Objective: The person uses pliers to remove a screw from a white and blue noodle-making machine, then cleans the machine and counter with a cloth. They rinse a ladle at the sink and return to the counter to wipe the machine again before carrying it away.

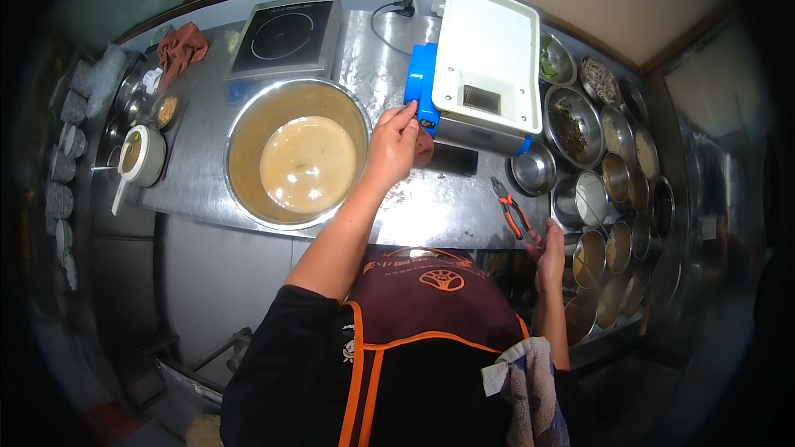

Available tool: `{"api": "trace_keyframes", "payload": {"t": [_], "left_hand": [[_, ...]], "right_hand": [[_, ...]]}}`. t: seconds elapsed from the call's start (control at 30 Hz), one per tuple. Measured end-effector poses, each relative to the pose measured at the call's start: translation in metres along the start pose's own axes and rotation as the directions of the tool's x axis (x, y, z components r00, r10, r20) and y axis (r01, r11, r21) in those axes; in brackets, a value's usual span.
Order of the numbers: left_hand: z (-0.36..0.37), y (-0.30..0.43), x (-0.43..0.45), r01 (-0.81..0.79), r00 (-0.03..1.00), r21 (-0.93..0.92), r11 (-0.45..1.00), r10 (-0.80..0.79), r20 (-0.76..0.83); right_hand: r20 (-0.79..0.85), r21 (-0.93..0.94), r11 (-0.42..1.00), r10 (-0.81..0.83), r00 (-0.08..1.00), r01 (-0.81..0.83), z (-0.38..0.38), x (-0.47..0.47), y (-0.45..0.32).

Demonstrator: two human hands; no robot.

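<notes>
My left hand (pixel 394 141) reaches forward to a countertop food-cutting machine with a white feed tray (pixel 487 37). Thumb and forefinger are together at the near corner of its blue end housing (pixel 422 84); whether something small is between them is hidden. Dark metal rollers or blades (pixel 481 99) show through the tray's opening. My right hand (pixel 550 257) is at the counter's near right edge, fingers apart, holding nothing. Just beyond it lie combination pliers (pixel 510 208) with orange and black handles. A dark rectangular block (pixel 456 161) lies under the machine's near side.
A large steel pot (pixel 245 198) of cloudy tan liquid stands left of my forearm, behind it an induction cooker (pixel 282 37). Several steel bowls and pots of food, including a bowl of dark greens (pixel 570 130), crowd the right. A white-handled pot (pixel 149 155) and brown cloth (pixel 181 49) are left.
</notes>
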State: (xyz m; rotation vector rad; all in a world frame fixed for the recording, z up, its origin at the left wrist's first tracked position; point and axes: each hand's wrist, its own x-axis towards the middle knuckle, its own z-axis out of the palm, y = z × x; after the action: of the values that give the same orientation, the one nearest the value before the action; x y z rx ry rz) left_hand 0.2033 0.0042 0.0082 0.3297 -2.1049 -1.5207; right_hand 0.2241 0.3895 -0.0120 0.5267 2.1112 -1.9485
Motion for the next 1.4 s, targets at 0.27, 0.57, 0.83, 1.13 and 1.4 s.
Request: {"api": "trace_keyframes", "payload": {"t": [0.27, 0.57, 0.83, 1.13, 1.4], "left_hand": [[-0.015, -0.003, 0.021, 0.361, 0.922, -0.405, 0.84, -0.255, 0.292], [-0.078, 0.0, 0.079, 0.124, 0.971, -0.624, 0.772, -0.224, -0.085], [0.017, -0.039, 0.167, 0.2, 0.971, -0.196, 0.96, -0.167, 0.168], [-0.017, 0.053, 0.167, 0.152, 0.985, -0.279, 0.948, -0.167, -0.032], [0.075, 0.136, 0.123, -0.453, 0.675, 0.455, 0.767, -0.039, 0.737]], "right_hand": [[0.041, -0.014, 1.0, 0.002, 0.999, -0.001, -0.015, 0.006, 0.013], [0.095, -0.057, 0.996, 0.076, 0.993, -0.07, 0.007, -0.007, 0.028], [0.079, -0.085, 0.982, 0.174, 0.982, -0.167, 0.006, 0.027, 0.033], [0.196, -0.107, 0.979, 0.191, 0.962, -0.172, 0.006, 0.061, 0.013], [0.364, -0.077, 0.996, 0.065, 0.929, -0.039, 0.014, 0.1, 0.006]]}}
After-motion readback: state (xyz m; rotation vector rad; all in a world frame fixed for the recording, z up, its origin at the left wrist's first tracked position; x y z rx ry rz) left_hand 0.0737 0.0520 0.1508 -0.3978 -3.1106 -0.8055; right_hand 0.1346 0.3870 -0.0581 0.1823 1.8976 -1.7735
